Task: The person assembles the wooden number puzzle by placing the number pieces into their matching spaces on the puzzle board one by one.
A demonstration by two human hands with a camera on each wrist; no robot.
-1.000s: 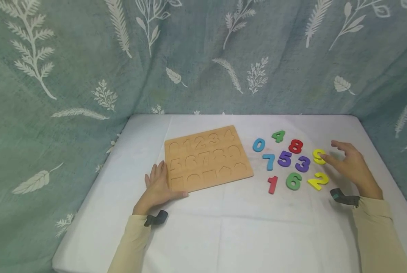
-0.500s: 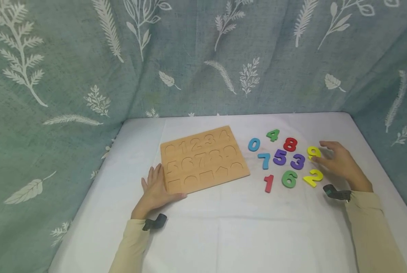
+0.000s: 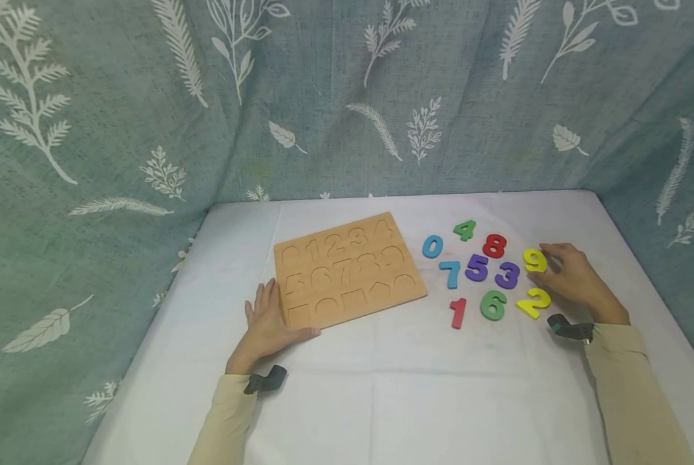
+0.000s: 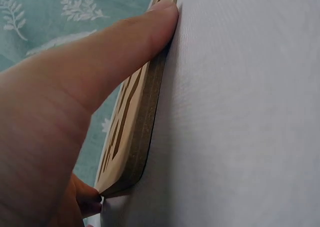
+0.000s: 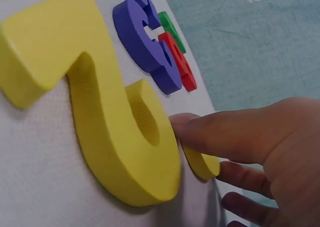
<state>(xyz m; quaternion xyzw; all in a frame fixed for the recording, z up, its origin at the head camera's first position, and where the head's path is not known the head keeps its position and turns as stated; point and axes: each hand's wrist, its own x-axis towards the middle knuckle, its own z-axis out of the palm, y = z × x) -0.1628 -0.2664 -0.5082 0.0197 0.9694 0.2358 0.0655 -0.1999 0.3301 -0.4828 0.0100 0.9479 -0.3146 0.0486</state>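
Note:
A wooden number puzzle board (image 3: 347,276) with cut-out recesses lies tilted on the table. My left hand (image 3: 265,328) rests at its near left corner, fingers fairly straight along the left side and thumb (image 4: 145,34) laid along the front edge. On the right, my right hand (image 3: 579,281) has thumb and fingers at opposite sides of the yellow number 9 (image 3: 534,260), pinching it at table level. Seen from the right wrist, the thumb (image 5: 220,132) hides part of the 9 (image 5: 202,162). The yellow number 2 (image 3: 534,303) lies just in front of that hand.
Left of the 9 lie the purple 3 (image 3: 507,276), purple 5 (image 3: 477,268), red 8 (image 3: 494,246) and green 4 (image 3: 464,230). Blue 0 (image 3: 432,247), blue 7 (image 3: 450,274), red 1 (image 3: 457,313) and green 6 (image 3: 493,305) are nearer the board. A patterned curtain (image 3: 324,97) hangs behind.
My right thumb has drawn back from over the 9 to its near side, and the fingers have come in at its far side. The left hand stays at the board; the head view shifted slightly.

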